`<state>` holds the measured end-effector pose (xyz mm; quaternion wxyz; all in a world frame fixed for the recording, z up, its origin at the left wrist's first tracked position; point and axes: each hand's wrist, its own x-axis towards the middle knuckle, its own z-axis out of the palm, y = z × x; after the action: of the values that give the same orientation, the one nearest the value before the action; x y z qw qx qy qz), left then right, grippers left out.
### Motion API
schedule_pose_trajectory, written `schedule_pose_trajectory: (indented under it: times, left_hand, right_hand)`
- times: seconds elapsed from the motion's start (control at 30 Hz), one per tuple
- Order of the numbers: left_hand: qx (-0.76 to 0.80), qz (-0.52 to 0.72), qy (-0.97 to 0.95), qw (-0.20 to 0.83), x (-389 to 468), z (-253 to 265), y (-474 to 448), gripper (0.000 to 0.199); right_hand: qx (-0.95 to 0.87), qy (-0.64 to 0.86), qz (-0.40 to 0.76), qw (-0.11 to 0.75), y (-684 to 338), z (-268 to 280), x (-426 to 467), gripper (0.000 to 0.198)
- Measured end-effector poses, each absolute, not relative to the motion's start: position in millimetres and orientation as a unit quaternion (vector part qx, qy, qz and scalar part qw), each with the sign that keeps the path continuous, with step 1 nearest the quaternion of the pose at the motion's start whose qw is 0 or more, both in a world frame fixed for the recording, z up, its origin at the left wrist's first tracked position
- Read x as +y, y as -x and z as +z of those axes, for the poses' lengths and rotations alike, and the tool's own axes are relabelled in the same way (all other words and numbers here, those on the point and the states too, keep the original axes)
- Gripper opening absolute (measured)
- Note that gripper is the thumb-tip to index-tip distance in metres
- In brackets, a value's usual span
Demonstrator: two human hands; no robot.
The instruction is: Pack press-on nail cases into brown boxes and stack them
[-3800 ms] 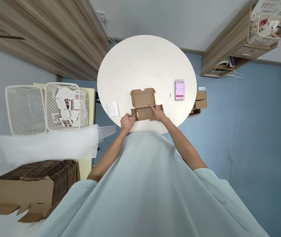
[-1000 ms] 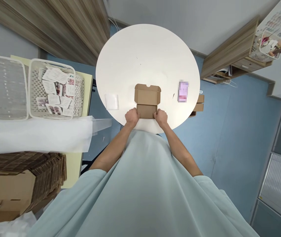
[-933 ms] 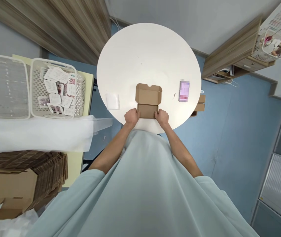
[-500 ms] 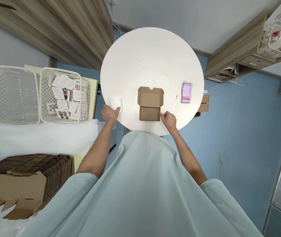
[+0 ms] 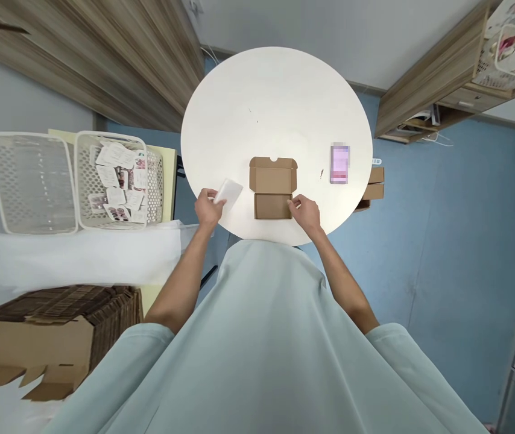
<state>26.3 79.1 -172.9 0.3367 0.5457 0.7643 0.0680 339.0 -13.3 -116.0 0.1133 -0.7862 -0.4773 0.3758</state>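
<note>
An open brown cardboard box [image 5: 273, 207] lies on the round white table [image 5: 280, 90], its lid folded back away from me. My left hand [image 5: 209, 208], left of the box, grips a flat white packet [image 5: 229, 193] between thumb and fingers and holds it tilted. What the packet contains is hidden. At the box's right wall, my right hand [image 5: 305, 212] has its fingers closed on the edge. The inside of the box shows bare brown cardboard.
A phone-like device [image 5: 339, 164] with a blurred screen lies at the table's right. On the left stand a white basket [image 5: 153, 181] of small packets, another white basket [image 5: 31, 181], white sheeting [image 5: 72, 256] and stacked flat cardboard boxes [image 5: 113, 319]. Small cartons [image 5: 375, 191] sit beyond the table's right edge.
My left hand has lifted and turned the white packet, carrying it right toward the box. My right hand has shifted slightly left onto the box's right edge.
</note>
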Motion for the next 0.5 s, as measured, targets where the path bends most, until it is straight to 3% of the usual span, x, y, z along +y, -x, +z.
schedule_pose_trajectory:
  times: [0.07,0.17,0.33,0.4,0.5]
  left_hand:
    - [0.744,0.089,-0.564,0.346,66,-163,-36,0.033]
    - [0.707,0.129,-0.594,0.362,44,-146,-55,0.033]
    - [0.624,0.133,-0.658,0.400,25,-124,-90,0.032]
    - [0.586,0.128,-0.684,0.416,27,-122,-99,0.031]
    - [0.545,0.134,-0.697,0.447,34,-129,-108,0.032]
  right_hand:
    - [-0.500,0.756,0.388,0.166,-337,-109,-7,0.017]
    - [-0.530,0.707,0.403,0.238,-333,-100,1,0.035]
    - [-0.573,0.655,0.428,0.244,-329,-103,9,0.055]
    - [-0.570,0.654,0.441,0.231,-330,-110,9,0.053]
    - [-0.533,0.678,0.458,0.215,-333,-125,4,0.034]
